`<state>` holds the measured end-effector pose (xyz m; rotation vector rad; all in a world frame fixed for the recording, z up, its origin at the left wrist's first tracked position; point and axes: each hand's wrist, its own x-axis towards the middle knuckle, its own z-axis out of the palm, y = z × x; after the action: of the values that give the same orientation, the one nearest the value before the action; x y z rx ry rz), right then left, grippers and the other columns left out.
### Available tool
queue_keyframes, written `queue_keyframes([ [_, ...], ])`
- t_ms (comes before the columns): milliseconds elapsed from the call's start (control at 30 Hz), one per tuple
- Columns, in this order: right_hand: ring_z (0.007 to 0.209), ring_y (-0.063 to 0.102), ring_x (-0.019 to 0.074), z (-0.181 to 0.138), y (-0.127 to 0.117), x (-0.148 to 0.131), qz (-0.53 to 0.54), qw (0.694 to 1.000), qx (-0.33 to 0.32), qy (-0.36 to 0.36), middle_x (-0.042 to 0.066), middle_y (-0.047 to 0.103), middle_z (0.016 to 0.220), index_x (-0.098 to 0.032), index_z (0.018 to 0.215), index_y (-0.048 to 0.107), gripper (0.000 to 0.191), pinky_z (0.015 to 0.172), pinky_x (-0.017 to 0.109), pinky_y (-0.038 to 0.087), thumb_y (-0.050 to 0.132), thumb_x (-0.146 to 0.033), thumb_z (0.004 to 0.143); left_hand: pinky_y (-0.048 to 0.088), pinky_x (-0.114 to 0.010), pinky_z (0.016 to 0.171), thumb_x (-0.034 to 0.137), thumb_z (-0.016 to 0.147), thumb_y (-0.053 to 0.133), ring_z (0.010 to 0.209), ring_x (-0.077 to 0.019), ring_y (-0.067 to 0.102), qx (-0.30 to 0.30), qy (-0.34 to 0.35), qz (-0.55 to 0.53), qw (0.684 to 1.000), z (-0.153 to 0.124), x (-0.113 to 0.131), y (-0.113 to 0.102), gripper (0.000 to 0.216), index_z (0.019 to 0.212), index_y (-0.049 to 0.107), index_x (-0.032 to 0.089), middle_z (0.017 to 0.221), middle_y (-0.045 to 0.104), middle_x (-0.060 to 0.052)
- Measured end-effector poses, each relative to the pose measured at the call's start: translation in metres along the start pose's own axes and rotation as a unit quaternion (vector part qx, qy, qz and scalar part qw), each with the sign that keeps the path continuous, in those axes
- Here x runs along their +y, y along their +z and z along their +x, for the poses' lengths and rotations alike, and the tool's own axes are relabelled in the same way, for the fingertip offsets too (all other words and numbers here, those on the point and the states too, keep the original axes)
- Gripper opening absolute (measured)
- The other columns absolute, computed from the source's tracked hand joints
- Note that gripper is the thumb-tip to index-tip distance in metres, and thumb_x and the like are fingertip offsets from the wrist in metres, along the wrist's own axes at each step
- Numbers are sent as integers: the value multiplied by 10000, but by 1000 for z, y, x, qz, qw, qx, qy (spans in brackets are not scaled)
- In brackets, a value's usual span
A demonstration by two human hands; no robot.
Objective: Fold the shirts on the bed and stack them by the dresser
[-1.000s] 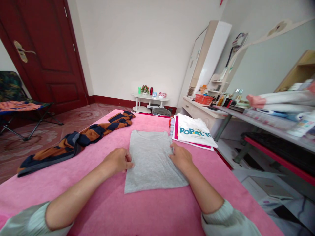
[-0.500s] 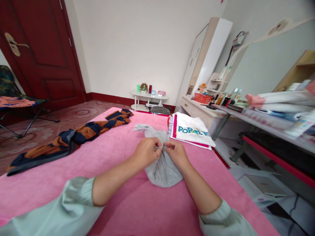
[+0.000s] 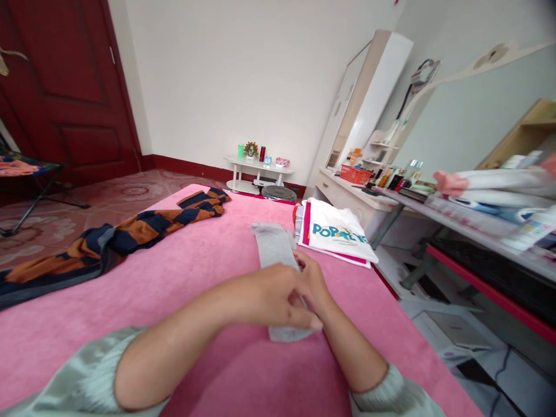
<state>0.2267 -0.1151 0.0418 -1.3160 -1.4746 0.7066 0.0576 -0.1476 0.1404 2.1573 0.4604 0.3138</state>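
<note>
A grey cloth garment (image 3: 275, 243) lies on the pink bedspread in front of me, folded into a narrow upright strip. Its exact kind does not show. Across its lower half reaches my left hand (image 3: 273, 295), palm down, fingers apart and crossing in front of my right hand. My right hand (image 3: 313, 278) is at the strip's right edge with its fingers curled on the cloth; part of it is hidden behind the left. Just beyond, to the right, lies a stack of folded clothes with a white POPEYE T-shirt (image 3: 341, 231) on top.
An orange and navy garment (image 3: 143, 229) is spread along the bed's left side. The pink bedspread (image 3: 208, 260) covers the bed. To the right stand a dressing table (image 3: 334, 188) and a cluttered grey table (image 3: 417, 202). A low white table (image 3: 260, 165) is by the wall.
The grey garment has gone from a bunched, rounded shape to a flat narrow strip. My left hand has moved down and right across it, out of its pinch. The view has shifted slightly.
</note>
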Motion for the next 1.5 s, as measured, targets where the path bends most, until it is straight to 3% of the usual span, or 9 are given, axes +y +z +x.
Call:
queue_keyframes([
  [100, 885, 627, 213, -4, 4, -21, 76, 997, 5, -9, 38, 707, 998, -174, 1051, 673, 388, 793, 322, 482, 628, -243, 671, 460, -225, 609, 319, 805, 536, 659, -151, 626, 189, -55, 6, 980, -2, -34, -47, 258, 789, 703, 124, 721, 695, -46],
  [200, 834, 636, 200, -8, -2, -51, 106, 993, -14, 41, 28, 713, 958, -169, 1032, 686, 363, 730, 292, 482, 634, -268, 687, 449, -253, 667, 299, 790, 512, 758, -187, 639, 452, -173, 143, 863, -15, -98, -83, 235, 789, 686, 142, 797, 707, -67],
  [267, 747, 637, 186, -6, -12, -72, 95, 991, -38, 82, 19, 717, 883, -167, 1000, 700, 345, 666, 275, 476, 651, -297, 685, 442, -260, 702, 318, 792, 513, 835, -206, 642, 505, -239, 180, 810, -26, -143, -92, 236, 851, 685, 167, 868, 715, -62],
  [433, 646, 641, 183, 25, -57, -118, 32, 991, -68, 110, 11, 706, 743, -168, 928, 713, 328, 604, 275, 490, 687, -351, 657, 426, -233, 666, 331, 795, 509, 865, -197, 647, 436, -298, 142, 837, -37, -204, -80, 221, 869, 688, 224, 899, 723, -15],
  [700, 681, 627, 160, 160, -148, -165, -239, 961, 101, -93, 9, 708, 790, -152, 969, 710, 332, 596, 243, 484, 673, -290, 668, 389, -251, 605, 389, 813, 488, 869, -202, 649, 398, -333, 185, 834, -30, -199, -75, 260, 947, 692, 300, 943, 721, 19],
  [867, 763, 635, 180, 212, -188, -91, -329, 929, 152, -78, 36, 718, 881, -139, 1019, 705, 359, 683, 266, 486, 625, -246, 687, 395, -260, 609, 381, 822, 459, 877, -207, 650, 390, -342, 195, 832, -28, -199, -76, 268, 947, 687, 317, 941, 721, 33],
  [1100, 885, 654, 246, 173, -194, 56, -345, 920, 158, 97, 91, 722, 824, -155, 859, 742, 450, 749, 307, 497, 433, -482, 846, 402, -269, 623, 407, 820, 463, 899, -221, 648, 392, -357, 199, 824, -26, -198, -76, 283, 967, 691, 327, 969, 720, 35],
  [1267, 1002, 618, 269, 158, -199, 66, -355, 902, 216, 116, 130, 711, 925, -126, 1018, 709, 580, 816, 340, 475, 239, -449, 909, 411, -274, 638, 400, 821, 457, 920, -227, 646, 393, -353, 191, 827, -27, -196, -76, 289, 977, 688, 325, 986, 719, 39],
  [1500, 1027, 588, 298, 149, -184, 34, -556, 803, 191, 92, 133, 656, 1085, -190, 1076, 679, 426, 843, 365, 439, 580, -449, 752, 430, -280, 673, 424, 821, 460, 904, -227, 647, 393, -348, 187, 830, -27, -198, -76, 304, 983, 690, 309, 990, 719, 29],
])
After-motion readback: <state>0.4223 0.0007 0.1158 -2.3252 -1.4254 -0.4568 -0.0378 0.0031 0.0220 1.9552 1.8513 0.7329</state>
